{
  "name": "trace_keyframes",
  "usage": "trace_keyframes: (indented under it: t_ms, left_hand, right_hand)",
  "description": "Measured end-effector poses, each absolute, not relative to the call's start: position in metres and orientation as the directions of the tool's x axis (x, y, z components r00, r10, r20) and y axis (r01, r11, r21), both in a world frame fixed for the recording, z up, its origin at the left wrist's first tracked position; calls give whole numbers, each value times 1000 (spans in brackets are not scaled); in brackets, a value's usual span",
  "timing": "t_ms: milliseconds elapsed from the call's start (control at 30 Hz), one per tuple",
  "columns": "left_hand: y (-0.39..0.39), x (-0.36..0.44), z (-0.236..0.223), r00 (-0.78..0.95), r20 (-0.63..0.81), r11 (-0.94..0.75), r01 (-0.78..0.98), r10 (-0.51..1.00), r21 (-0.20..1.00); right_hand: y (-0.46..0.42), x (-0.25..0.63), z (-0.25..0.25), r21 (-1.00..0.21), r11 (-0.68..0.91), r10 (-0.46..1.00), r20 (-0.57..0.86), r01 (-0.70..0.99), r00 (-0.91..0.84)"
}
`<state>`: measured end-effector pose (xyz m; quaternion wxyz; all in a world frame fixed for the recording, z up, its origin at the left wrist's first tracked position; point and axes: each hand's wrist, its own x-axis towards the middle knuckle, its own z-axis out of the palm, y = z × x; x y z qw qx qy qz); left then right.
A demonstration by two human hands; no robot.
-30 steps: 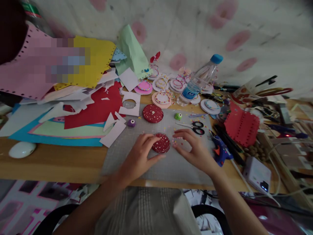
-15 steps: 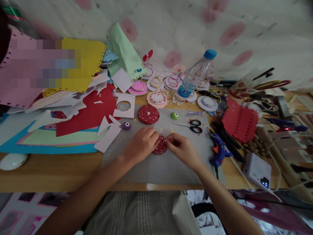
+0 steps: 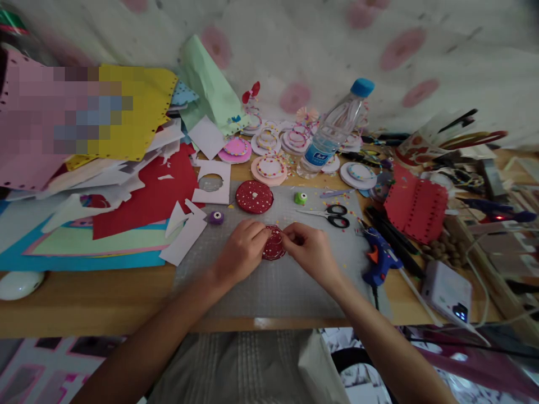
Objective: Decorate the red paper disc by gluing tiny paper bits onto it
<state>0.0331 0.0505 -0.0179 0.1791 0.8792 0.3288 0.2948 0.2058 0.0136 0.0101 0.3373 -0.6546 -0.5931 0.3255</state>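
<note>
On the grey cutting mat [image 3: 252, 292], a small red round piece with white dots [image 3: 274, 249] sits between my two hands. A thin curved outline shows on its upper face. My left hand [image 3: 244, 247] is closed, with thumb and fingertips pinching at its left upper edge. From the other side, my right hand [image 3: 309, 247] pinches at its right edge. My fingers partly hide the piece. Just behind lies a larger red dotted disc [image 3: 254, 197] with a pale dot in its middle. Scissors [image 3: 326, 214] and a green paper punch [image 3: 300, 197] lie beyond my right hand.
A purple punch [image 3: 216, 217] stands left of the disc. Coloured paper sheets [image 3: 143, 196] pile up at left. Bead bracelets on round bases [image 3: 270, 166] and a water bottle [image 3: 332, 134] stand at the back. A blue glue gun [image 3: 381, 258] and a power bank [image 3: 446, 289] lie at right.
The round piece lies flatter in view, and the thin loop between my fingertips looks lower against it. Both hands stay pinched close to it. The whole view has shifted slightly.
</note>
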Motion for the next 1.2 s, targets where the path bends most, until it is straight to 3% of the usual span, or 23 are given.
trace_keyframes:
  t_ms: [333, 533, 767, 1000, 1200]
  left_hand:
    - [60, 25, -7, 559, 400, -654, 385, 727, 651]
    - [52, 17, 14, 518, 289, -498, 325, 805, 804]
    - [59, 19, 17, 527, 288, -468, 246, 800, 849]
    - [70, 20, 18, 600, 204, -392, 200, 774, 898]
    - [71, 13, 14, 650, 254, -514, 244, 716, 823]
  right_hand:
    - [18, 214, 2, -867, -87, 995, -95, 491, 8]
    - [15, 219, 5, -898, -84, 994, -104, 431, -23]
    - [5, 214, 18, -911, -21, 1000, -12, 411, 26]
    - [14, 210, 16, -944, -139, 984, -167, 300, -70]
    - [25, 215, 18, -949, -156, 974, -194, 274, -117]
